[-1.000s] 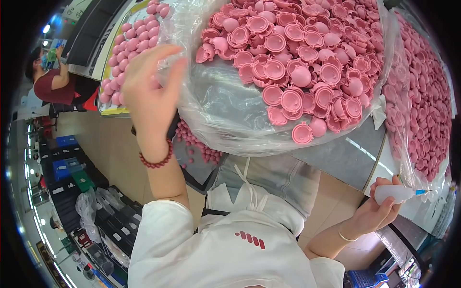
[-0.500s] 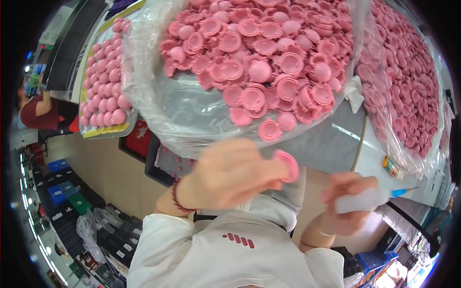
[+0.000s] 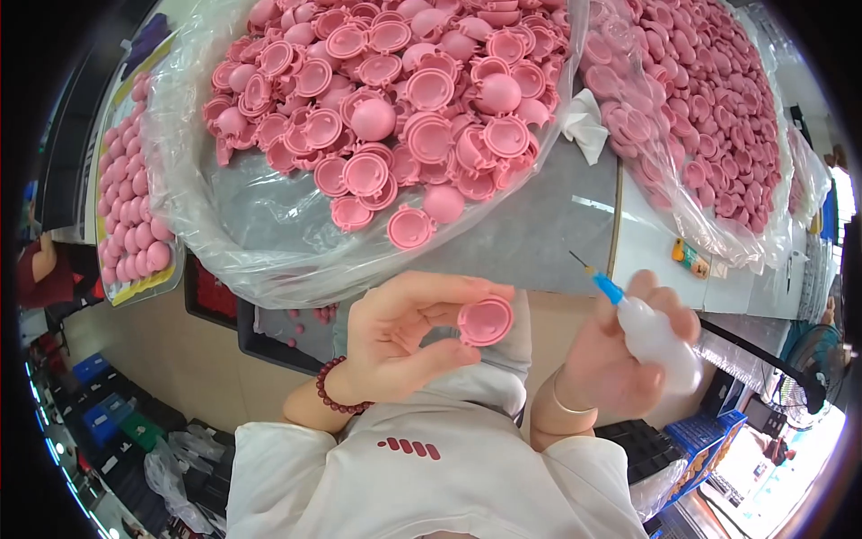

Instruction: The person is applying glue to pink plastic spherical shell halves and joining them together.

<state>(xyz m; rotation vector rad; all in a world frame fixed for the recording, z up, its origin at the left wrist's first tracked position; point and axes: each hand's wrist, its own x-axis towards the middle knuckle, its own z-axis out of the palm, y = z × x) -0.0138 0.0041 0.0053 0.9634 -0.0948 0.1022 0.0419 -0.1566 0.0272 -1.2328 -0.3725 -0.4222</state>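
Between the thumb and fingers of my left hand point(image 3: 395, 332) is a small round pink plastic shell point(image 3: 487, 321), its hollow side showing. My right hand point(image 3: 615, 350) is wrapped round a translucent squeeze bottle point(image 3: 660, 337) with a blue collar and a thin needle tip. The needle points up and to the left, apart from the shell. Beyond my hands, many similar pink shells point(image 3: 431, 139) lie heaped in an open clear plastic bag point(image 3: 260, 269) on the grey table.
A second bag of pink parts point(image 3: 709, 135) is at the far right. Rounded pink pieces point(image 3: 130, 216) fill a tray at the left. A crumpled white tissue point(image 3: 585, 126) and a small yellow-green item point(image 3: 690, 258) lie on the table. Below its edge is a dark bin point(image 3: 278, 341).
My left hand has turned so the shell's hollow side now shows. My right hand has swung the bottle round, its needle pointing up-left instead of right. The view has shifted rightward.
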